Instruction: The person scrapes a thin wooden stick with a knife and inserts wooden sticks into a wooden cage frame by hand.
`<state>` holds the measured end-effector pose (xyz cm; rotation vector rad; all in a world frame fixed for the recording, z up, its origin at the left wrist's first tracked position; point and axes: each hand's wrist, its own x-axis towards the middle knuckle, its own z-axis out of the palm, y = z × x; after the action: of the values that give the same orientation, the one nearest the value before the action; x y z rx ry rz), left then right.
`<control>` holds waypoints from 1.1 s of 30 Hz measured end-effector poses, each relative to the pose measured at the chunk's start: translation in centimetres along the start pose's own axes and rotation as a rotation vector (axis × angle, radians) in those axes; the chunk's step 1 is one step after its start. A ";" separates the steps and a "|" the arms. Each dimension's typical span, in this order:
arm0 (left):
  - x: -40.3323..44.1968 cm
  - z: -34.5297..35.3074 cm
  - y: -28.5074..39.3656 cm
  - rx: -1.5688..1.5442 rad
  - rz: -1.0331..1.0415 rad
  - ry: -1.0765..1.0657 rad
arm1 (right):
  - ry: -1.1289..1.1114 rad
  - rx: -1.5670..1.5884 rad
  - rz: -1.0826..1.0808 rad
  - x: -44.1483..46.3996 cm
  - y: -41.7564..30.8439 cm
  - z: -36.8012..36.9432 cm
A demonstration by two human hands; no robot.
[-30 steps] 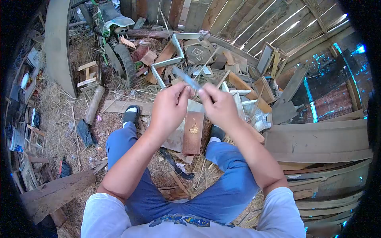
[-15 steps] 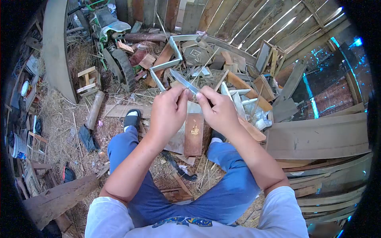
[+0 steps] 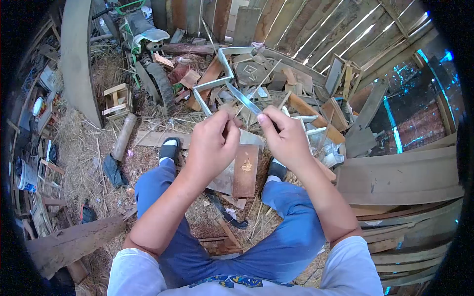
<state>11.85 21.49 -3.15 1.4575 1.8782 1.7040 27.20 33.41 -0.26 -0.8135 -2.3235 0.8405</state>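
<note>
My right hand (image 3: 285, 133) is closed around a knife (image 3: 245, 100), its handle hidden in the fingers. The blade slants up and to the left, past the fingertips of my left hand (image 3: 216, 140). That left hand is closed in a pinch just left of the blade; whatever sits between its fingers is too small or hidden to name. A gap separates the two hands. Below them, between the feet, lies a flat reddish-brown block (image 3: 244, 183) with a small heap of pale shavings (image 3: 246, 166) on top.
Ahead is a pile of scrap wood with a pale zigzag frame (image 3: 213, 83). A motorbike (image 3: 148, 54) stands at the upper left beside a tall board (image 3: 76, 59). Planks (image 3: 410, 234) are stacked on the right, and a thick beam (image 3: 74, 244) lies at lower left.
My right hand has moved slightly right with the knife, so the hands are farther apart. The blade has drawn away from my left fingertips. The whole view has shifted a little.
</note>
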 end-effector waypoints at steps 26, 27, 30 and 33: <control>-11.3 -2.7 3.3 0.261 0.029 0.229 | -0.136 0.008 -0.016 -7.3 -4.0 2.5; -11.5 -2.8 3.5 0.261 0.028 0.232 | -0.128 -0.008 -0.115 -8.4 -4.2 3.5; -12.3 -3.4 3.9 0.259 -0.014 0.249 | -0.180 -0.003 -0.164 -8.7 -5.1 3.6; -12.9 -3.8 4.5 0.229 -0.002 0.279 | -0.117 -0.028 -0.050 -8.7 -6.1 3.5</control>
<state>17.70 8.54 -3.78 1.3478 2.2838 1.8212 28.67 22.36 -0.72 -0.7324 -2.4524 0.8570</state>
